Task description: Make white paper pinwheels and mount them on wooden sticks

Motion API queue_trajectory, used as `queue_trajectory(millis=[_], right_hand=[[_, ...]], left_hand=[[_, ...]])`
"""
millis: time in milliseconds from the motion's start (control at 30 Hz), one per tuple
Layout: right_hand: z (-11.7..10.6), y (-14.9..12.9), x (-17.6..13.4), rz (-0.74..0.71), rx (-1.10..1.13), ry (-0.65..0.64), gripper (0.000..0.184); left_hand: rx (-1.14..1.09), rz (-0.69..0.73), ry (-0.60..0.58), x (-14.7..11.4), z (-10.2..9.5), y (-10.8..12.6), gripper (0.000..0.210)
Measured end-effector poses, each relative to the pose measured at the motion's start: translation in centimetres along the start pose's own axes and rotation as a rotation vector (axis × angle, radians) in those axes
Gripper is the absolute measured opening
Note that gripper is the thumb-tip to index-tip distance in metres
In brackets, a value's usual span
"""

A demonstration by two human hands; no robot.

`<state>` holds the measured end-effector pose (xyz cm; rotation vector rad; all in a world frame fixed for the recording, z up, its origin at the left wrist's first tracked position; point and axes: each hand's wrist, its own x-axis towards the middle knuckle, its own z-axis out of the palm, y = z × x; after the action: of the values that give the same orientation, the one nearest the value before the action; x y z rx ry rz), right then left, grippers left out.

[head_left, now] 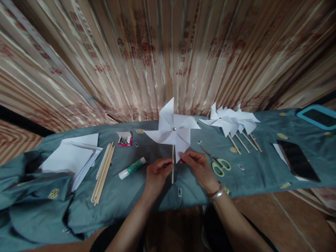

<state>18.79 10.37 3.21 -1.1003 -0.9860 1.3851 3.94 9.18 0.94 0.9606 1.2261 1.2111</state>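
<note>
White pinwheel (167, 122), left hand (157, 175) pinching stick (172, 176), right hand (199, 166) pinching blade (181, 144), cloth edge (181, 205) nearside, gap leftward to red box (125, 141)

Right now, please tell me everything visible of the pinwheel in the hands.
The pinwheel is white and looks like paper, with four pointed blades and a shiny pin at its centre. It is held upright over the cloth; the left hand pinches its wooden-looking stick, the right hand touches its lowest blade.

right wrist (211, 185): bracelet (217, 194), silver, shiny, rounded band | left hand (157, 175), right hand (198, 166), forearms (233, 218): bare | legwear (215, 225): dark, nearly black, finer detail lost in shadow
</note>
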Motion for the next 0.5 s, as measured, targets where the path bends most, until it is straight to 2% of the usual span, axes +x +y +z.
queue_trajectory(millis=[500], right_hand=[[0.20, 0.41, -0.21, -0.054, -0.129, -0.072, 0.029]], left_hand=[[-0.040, 0.002, -0.042, -0.48, 0.34, 0.23, 0.016]])
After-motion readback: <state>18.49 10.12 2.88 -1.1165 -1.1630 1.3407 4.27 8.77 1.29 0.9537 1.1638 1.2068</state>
